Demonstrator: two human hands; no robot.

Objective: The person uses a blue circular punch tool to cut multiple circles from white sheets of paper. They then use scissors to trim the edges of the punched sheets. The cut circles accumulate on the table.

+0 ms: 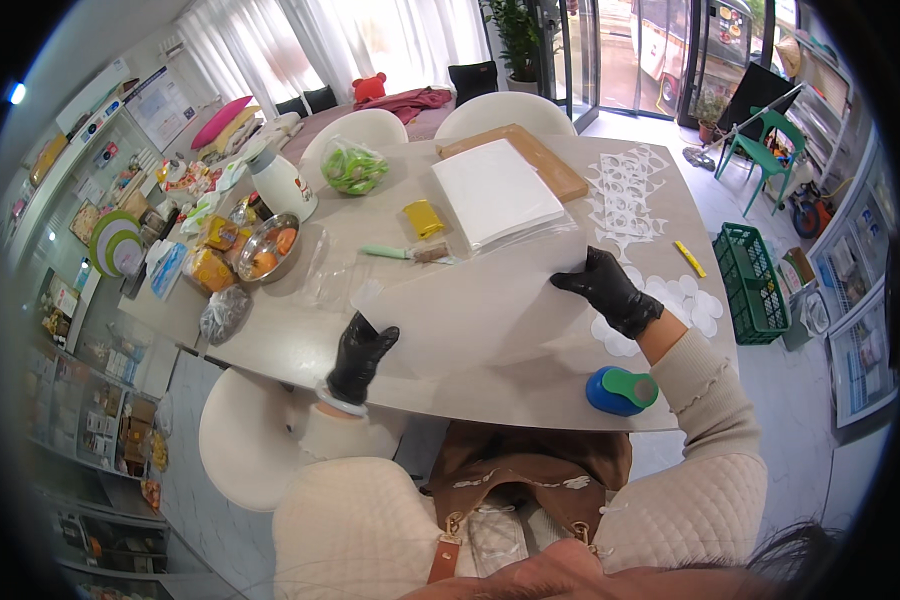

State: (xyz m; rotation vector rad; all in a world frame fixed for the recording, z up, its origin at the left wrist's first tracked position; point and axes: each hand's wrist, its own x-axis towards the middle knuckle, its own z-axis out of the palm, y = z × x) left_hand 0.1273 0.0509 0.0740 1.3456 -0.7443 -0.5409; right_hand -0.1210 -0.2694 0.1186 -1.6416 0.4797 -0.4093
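Observation:
My left hand [361, 358], in a black glove, grips the left end of a thin translucent white sheet of paper [480, 315]. At the sheet's right end, my right hand [604, 292] pinches it in a matching glove. The sheet spans the gap between both hands, above the table. Just behind it lies a stack of white paper [497, 191] in clear plastic. Beside my right wrist are several loose white paper circles [694, 300], partly covered by the hand. A blue and green craft paper punch [621, 391] sits near the table's front edge. Punched paper strips [622, 195] lie farther back.
The table [450, 386] also bears a brown board [559, 169], a yellow packet [423, 218], a green-handled brush [397, 252] and a yellow cutter [690, 259]. Leftward stand a steel bowl of fruit [270, 247] and a white jug [279, 180]. A green crate [750, 285] is on the floor.

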